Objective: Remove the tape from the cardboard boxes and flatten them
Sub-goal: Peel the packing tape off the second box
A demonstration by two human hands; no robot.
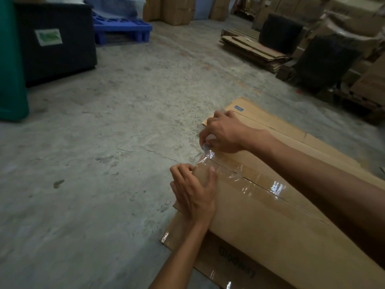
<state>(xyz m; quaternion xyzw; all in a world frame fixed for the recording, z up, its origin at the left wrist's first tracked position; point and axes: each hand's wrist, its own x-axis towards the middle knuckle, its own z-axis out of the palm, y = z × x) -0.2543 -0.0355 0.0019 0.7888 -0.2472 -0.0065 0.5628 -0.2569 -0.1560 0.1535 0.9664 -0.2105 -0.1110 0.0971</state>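
Observation:
A long brown cardboard box (270, 222) lies on the concrete floor at the lower right, with a strip of clear shiny tape (258, 184) running along its top seam. My right hand (223, 134) pinches the lifted end of that tape at the box's near-left end. My left hand (193, 192) clasps the box's end corner just below, thumb on top of the cardboard. Under the box lie flattened cardboard sheets (277, 126), one with a small blue label.
A dark bin with a green label (54, 40) and a green container (10, 63) stand at the left. A blue plastic pallet (123, 30) lies behind them. Flattened cardboard (254, 51) is stacked at the back right, near wrapped pallets (329, 59) and stacked boxes.

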